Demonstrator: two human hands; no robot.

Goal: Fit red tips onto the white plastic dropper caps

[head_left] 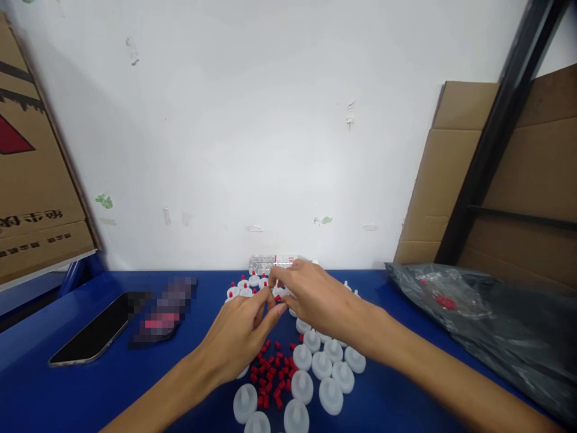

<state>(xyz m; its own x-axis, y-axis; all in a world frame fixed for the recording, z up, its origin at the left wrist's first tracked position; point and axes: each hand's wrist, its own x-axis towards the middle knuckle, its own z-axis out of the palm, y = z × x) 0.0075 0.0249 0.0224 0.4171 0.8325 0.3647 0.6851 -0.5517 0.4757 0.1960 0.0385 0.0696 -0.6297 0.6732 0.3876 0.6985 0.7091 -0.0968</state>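
Note:
My left hand (246, 323) reaches in over the blue table, fingers curled together, its thumb tip close to my right hand; what they pinch, if anything, is hidden. My right hand (312, 293) is bent over a white nozzle cap (283, 292), fingers and thumb closed around it, partly hiding it. A small red tip cap (277, 297) shows between both hands, by that nozzle cap. Below the hands lies a pile of loose red tip caps (270, 373). White nozzle caps without red tips (321, 365) stand around the pile. Behind my left hand are several nozzle caps with red tips (244, 282).
A clear plastic bottle (262, 264) lies against the white wall. Left are a black phone (92, 331), a blurred-out item (164, 313) and a cardboard box (40, 180). A dark plastic bag (491, 325) lies right, a small clear bag with red pieces (446, 297) on it.

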